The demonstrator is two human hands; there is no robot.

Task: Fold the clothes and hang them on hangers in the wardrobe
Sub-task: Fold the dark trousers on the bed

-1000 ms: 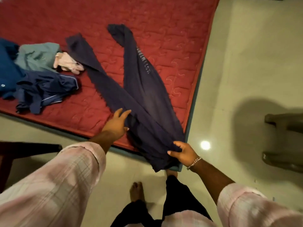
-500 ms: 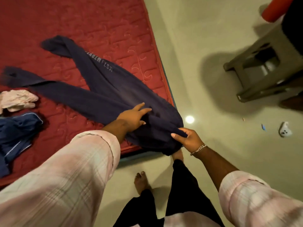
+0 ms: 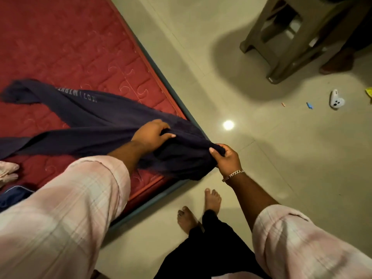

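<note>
Since a moment ago, both of my hands are closing more tightly on the dark blue trousers (image 3: 96,121), and the waist end is bunching up at the corner of the red mattress (image 3: 60,47). Earlier my left hand was lying with straight fingers on the cloth; now my left hand (image 3: 153,133) is curling its fingers into the fabric and gripping a fold of it. My right hand (image 3: 225,160) is pinching the gathered waist end between thumb and fingers, just over the mattress corner, and a silver bracelet (image 3: 232,175) is sitting on that wrist.

The trousers are lying across the near part of the mattress with two legs spreading away to the left; one leg is showing pale printed letters, which I cannot read. The cloth is looking wrinkled and twisted near my hands.

I am counting one pair of trousers in my hands, and two other pieces of clothing at the left edge: one pink piece (image 3: 8,172) and one blue piece (image 3: 14,196), both only partly visible. On the floor I am seeing one grey plastic stool (image 3: 289,43), one white controller (image 3: 336,99), and my two bare feet (image 3: 201,208).
</note>
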